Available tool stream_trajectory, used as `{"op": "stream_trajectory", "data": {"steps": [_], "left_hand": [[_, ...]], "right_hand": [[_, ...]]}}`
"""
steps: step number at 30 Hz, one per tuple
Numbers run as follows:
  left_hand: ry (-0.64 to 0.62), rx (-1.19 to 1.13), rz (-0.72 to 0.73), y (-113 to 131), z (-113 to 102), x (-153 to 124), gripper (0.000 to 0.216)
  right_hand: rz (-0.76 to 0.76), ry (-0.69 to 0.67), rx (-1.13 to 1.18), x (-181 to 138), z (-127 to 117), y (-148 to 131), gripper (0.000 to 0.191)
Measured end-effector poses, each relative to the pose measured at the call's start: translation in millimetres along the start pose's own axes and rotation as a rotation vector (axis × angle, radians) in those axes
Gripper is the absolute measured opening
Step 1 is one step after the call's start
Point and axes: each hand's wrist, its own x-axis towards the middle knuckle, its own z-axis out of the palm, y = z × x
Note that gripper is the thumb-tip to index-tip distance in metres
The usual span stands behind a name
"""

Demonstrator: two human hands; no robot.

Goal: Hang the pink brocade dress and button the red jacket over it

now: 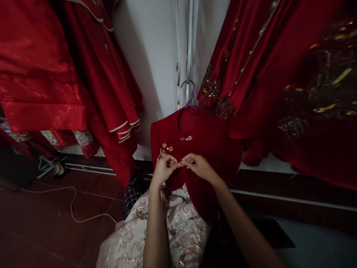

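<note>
A dark red jacket (212, 141) hangs in front of me on a purple hanger (190, 97). Its front carries beaded ornaments, one a pearl-like clasp (186, 138) near the neckline, another a brooch (166, 147) with dangling beads. Lower on the front, my left hand (165, 169) and my right hand (197, 165) meet, fingertips pinched around a small beaded clasp (180, 163). Most of this clasp is covered by the fingers, so I cannot tell whether its halves are joined. Below the jacket shows a pale floral brocade cloth (178, 219) with metallic threads.
Red garments (103, 67) hang at the left, and red sequined ones (320, 82) at the right. A pale metal rack post (189, 44) stands against the wall. On the tiled floor lie a pale cable (74, 204) and, farther back, shoes (58, 169).
</note>
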Motion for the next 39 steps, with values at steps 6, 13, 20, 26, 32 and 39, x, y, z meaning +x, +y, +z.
{"op": "stream_trajectory", "data": {"steps": [6,13,20,26,32,39], "left_hand": [[0.009,-0.127,-0.094,-9,3,2,0.029],[0.003,-0.171,-0.125,-8,2,1,0.03],[0.127,-0.589,-0.363,-12,8,9,0.047],[0.423,-0.978,-0.383,-22,23,18,0.035],[0.47,-1.049,-0.407,-25,28,34,0.029],[0.51,-0.893,-0.455,-28,25,47,0.024]], "right_hand": [[-0.013,0.005,0.014,0,1,-1,0.014],[0.001,-0.002,0.02,0,3,0,0.015],[0.153,-0.169,0.266,-5,-15,-9,0.024],[0.125,-0.427,0.283,-13,-30,-24,0.029],[0.099,-0.482,0.273,-13,-26,-23,0.034],[0.111,-0.468,0.29,-10,-20,-16,0.032]]}}
